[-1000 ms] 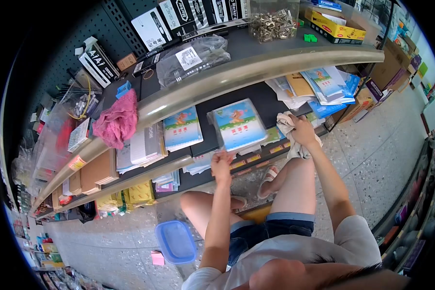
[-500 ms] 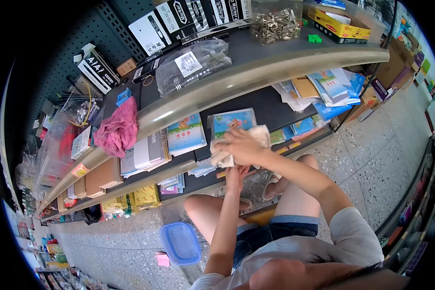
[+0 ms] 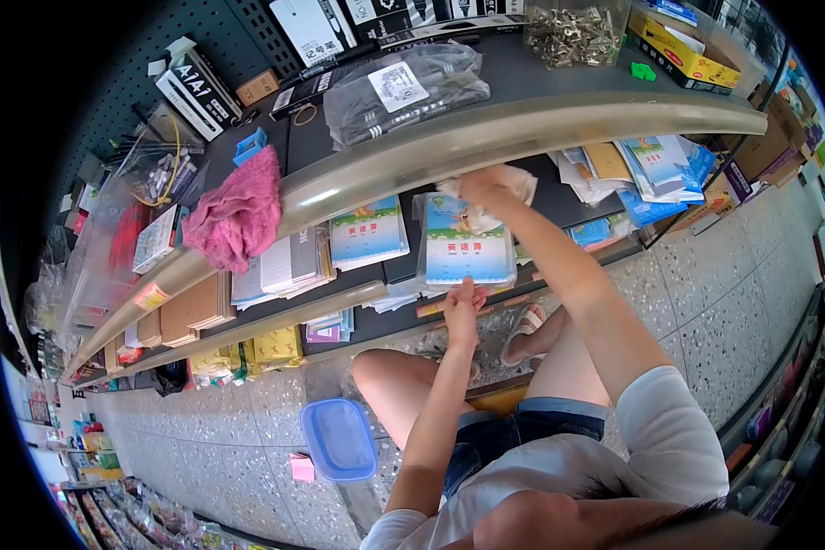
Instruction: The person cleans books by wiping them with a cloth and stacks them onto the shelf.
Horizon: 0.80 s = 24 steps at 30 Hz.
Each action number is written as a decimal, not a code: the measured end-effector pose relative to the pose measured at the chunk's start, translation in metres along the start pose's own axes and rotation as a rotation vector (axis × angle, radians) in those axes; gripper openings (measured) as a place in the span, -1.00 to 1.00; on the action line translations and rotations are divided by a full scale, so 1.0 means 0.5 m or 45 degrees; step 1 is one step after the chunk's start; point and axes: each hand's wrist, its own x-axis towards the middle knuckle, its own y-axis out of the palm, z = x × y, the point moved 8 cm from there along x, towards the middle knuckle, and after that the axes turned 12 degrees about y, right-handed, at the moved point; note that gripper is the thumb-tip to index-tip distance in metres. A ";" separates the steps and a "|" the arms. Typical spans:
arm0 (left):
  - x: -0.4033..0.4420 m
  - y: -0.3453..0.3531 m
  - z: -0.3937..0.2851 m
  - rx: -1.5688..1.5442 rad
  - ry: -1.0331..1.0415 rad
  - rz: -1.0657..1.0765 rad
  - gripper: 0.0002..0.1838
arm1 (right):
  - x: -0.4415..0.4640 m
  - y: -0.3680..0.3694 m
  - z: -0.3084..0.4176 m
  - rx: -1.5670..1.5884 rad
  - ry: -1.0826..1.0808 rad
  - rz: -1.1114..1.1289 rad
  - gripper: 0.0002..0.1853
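Observation:
A stack of exercise books [image 3: 467, 259] with a blue cover and red lettering lies on the lower shelf, seemingly in a clear wrapper. My left hand [image 3: 463, 307] pinches its near edge, thumb on top of the cover. Pressed on the far part of the stack is a whitish cloth [image 3: 515, 186], with my right hand [image 3: 484, 186] closed over it. The upper shelf's front edge partly hides those fingers. Just left of the stack sit similar exercise books [image 3: 368, 234].
A pink cloth [image 3: 238, 211] hangs over the upper shelf's edge strip [image 3: 403, 165]. That shelf holds a grey plastic bag [image 3: 412, 92] and a box of metal clips [image 3: 573, 37]. Papers and booklets [image 3: 655, 170] lie to the right. A blue basin [image 3: 339, 440] stands on the floor.
My right hand has wiped the whitish cloth away from me toward the back of the stack, uncovering the cover's lettering. My left hand stays at the near edge, its thumb now visible.

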 end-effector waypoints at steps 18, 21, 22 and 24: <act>-0.121 0.156 -0.185 2.055 1.574 0.334 -0.31 | -0.285 -0.164 -0.263 -0.155 0.068 -0.133 -0.51; -0.075 0.153 -0.166 2.197 1.729 0.374 -0.41 | -0.343 -0.187 -0.257 0.221 0.066 -0.008 -0.48; -0.070 0.156 -0.166 2.200 1.741 0.432 -0.44 | -0.357 -0.168 -0.265 0.372 0.054 -0.007 -0.47; -0.060 0.161 -0.163 2.199 1.758 0.543 -0.55 | -0.386 -0.154 -0.284 0.584 0.061 -0.024 -0.44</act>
